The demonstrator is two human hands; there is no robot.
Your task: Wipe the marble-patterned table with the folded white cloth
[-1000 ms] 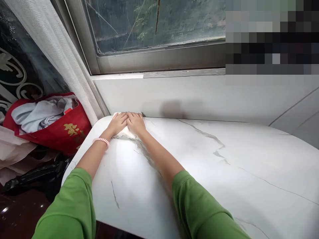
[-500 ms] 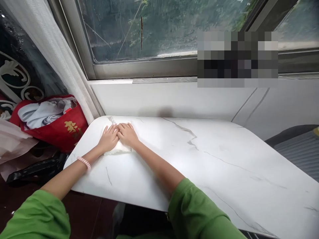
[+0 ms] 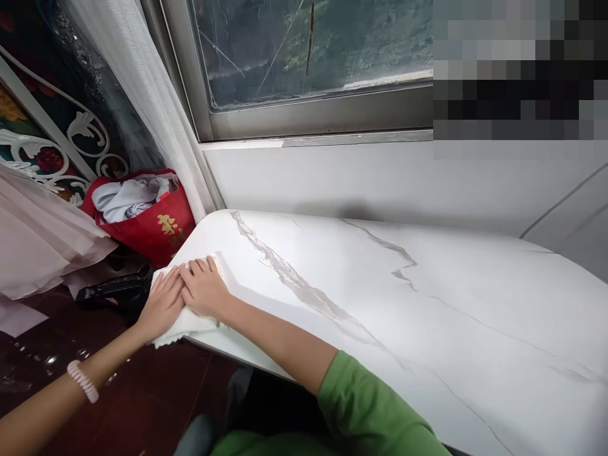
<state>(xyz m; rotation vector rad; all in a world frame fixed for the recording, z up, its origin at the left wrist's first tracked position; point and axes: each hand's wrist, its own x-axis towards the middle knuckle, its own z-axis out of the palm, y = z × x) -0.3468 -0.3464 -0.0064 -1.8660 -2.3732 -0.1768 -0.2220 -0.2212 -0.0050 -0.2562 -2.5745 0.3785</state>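
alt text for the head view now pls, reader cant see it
A person's left hand and right hand lie side by side on a white cloth at the left end of a white, grey-veined table. A red bag of pale fabric sits at left beside a curtain, near a window.

Left grip (image 3: pixel 161 307) and right grip (image 3: pixel 205 290) cover white cloth (image 3: pixel 190 324) on the marbled table (image 3: pixel 380 304).
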